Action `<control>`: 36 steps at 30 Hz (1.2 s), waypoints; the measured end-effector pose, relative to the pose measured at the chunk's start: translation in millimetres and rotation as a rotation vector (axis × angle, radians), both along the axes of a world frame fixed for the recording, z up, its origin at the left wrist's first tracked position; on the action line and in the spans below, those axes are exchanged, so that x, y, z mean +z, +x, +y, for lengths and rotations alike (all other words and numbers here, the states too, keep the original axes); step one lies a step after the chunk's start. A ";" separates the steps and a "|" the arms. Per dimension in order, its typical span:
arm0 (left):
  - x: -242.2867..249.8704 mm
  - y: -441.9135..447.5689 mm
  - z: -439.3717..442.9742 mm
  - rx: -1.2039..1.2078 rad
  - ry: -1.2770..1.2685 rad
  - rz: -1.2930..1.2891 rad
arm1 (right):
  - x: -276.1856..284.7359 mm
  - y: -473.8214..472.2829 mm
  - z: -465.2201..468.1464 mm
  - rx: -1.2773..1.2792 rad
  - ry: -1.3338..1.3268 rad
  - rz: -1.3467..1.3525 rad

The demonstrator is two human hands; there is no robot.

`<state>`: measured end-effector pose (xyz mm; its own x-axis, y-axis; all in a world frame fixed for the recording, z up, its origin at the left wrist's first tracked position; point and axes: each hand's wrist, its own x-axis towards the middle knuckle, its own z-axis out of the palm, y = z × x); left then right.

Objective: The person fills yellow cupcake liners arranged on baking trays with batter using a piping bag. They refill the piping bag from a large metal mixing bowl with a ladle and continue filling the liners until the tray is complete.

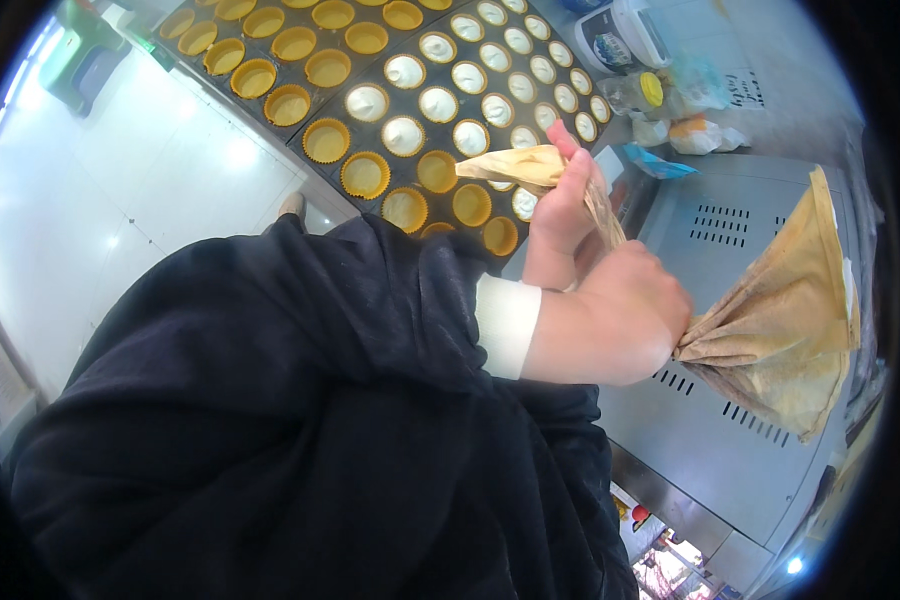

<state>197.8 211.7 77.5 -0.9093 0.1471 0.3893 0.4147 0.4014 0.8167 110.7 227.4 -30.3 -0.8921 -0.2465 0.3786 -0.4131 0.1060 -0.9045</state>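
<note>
My right hand is closed around the narrow front end of a tan cloth piping bag, whose tip points left above the paper-lined cups. Below and to the right, my left hand grips the twisted neck of the same bag. Past this fist, the wide end flares over a metal surface. Under the tip lies a dark baking tray of yellow cups; many farther cups hold white swirled filling. Some nearer ones, including one below the tip, show no white filling. Part of the tray is hidden by my right hand.
Another tray of yellow cups without white filling adjoins at the upper left. A vented metal surface extends right. Beyond the trays stand a white bucket and a yellow-lidded jar. A green stool stands on the floor.
</note>
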 end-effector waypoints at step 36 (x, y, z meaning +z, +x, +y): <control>-32.5 4.3 -43.1 0.117 -0.007 -0.099 | -96.7 -13.1 -28.0 0.090 0.204 -0.171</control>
